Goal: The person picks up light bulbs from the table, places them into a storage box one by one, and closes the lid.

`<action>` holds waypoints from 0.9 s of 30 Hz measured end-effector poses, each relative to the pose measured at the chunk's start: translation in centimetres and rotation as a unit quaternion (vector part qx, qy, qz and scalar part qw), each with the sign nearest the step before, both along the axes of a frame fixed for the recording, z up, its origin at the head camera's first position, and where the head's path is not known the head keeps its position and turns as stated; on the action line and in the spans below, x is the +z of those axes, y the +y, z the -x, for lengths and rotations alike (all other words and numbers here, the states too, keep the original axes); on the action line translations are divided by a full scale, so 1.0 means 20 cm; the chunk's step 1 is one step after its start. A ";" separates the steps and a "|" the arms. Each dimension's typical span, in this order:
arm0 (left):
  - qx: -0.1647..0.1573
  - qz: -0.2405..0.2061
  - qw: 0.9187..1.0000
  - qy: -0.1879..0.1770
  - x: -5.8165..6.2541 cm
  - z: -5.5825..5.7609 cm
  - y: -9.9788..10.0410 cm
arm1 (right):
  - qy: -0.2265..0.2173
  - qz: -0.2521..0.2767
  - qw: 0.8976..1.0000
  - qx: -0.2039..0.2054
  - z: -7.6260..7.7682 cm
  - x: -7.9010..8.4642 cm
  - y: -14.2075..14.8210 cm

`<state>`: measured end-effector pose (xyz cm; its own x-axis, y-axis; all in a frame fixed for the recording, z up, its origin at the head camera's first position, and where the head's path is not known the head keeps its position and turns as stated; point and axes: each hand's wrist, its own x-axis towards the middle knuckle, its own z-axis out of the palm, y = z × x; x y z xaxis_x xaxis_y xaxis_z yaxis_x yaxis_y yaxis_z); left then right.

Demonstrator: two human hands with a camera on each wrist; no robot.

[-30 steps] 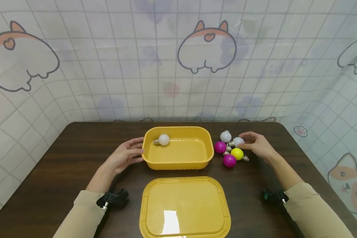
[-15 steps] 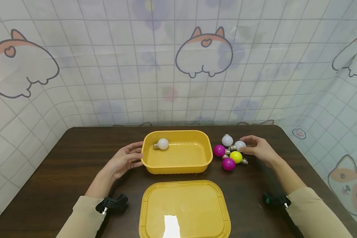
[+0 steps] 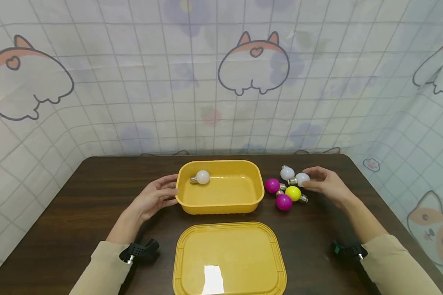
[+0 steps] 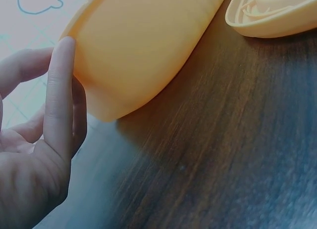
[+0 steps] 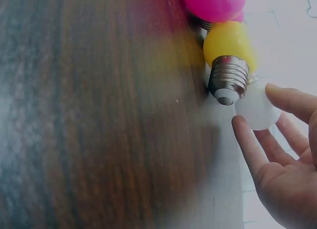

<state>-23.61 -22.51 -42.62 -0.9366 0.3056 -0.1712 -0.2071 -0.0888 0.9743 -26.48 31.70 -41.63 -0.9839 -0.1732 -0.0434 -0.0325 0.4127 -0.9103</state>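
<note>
At the right of the head view, my right hand (image 3: 326,184) pinches a white light bulb (image 3: 302,179) by its globe; its metal base points left. In the right wrist view, thumb and fingers surround that white globe (image 5: 257,108), partly behind a yellow bulb (image 5: 229,43). My left hand (image 3: 155,197) rests against the left end of a yellow plastic box (image 3: 221,209), its fingers fairly straight. One white bulb (image 3: 202,177) lies inside the box. In the left wrist view, the left hand (image 4: 44,135) touches the box's outer wall (image 4: 133,56).
Beside the held bulb lie another white bulb (image 3: 287,173), a yellow bulb (image 3: 293,193) and two magenta bulbs, one left (image 3: 272,185) and one nearer (image 3: 284,202). A flat yellow lid (image 3: 229,254) lies in front of the box on the dark wooden table (image 3: 96,196).
My right hand has shifted slightly right with the white bulb. The other white bulb behind it has also moved right. My left hand stays at the box. The head view has tilted a little.
</note>
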 end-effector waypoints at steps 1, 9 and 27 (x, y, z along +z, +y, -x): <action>-0.001 -0.002 1.000 0.001 0.00 0.00 0.00 | 0.001 0.003 1.000 0.000 0.00 0.01 0.00; -0.002 0.001 1.000 0.000 -0.01 -0.01 0.00 | 0.001 -0.006 1.000 0.007 -0.02 0.04 -0.01; 0.004 0.006 1.000 -0.001 0.02 -0.01 0.00 | 0.017 -0.009 1.000 0.014 -0.02 0.16 -0.04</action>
